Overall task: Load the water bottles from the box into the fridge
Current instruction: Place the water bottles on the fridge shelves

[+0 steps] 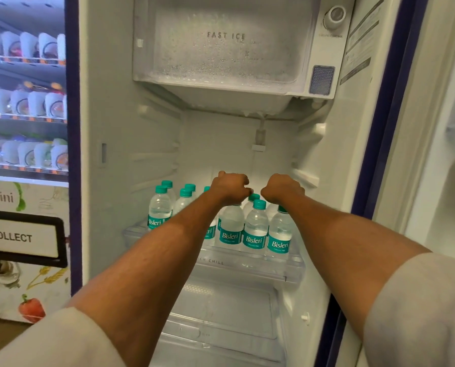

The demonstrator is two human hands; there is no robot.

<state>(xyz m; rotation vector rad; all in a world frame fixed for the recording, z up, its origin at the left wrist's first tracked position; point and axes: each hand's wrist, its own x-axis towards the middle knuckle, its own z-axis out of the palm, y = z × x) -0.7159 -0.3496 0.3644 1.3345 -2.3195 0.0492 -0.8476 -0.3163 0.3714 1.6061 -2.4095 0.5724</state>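
Head view: at centre frame my left hand [230, 188] clenches the top of a bottle [231, 229]; my right hand [282, 189] is curled beside it, on what I cannot tell. Several water bottles [160, 207] already stand on the fridge [110, 128] shelf [247, 263]. No box is in shot, so I can't judge what's left.
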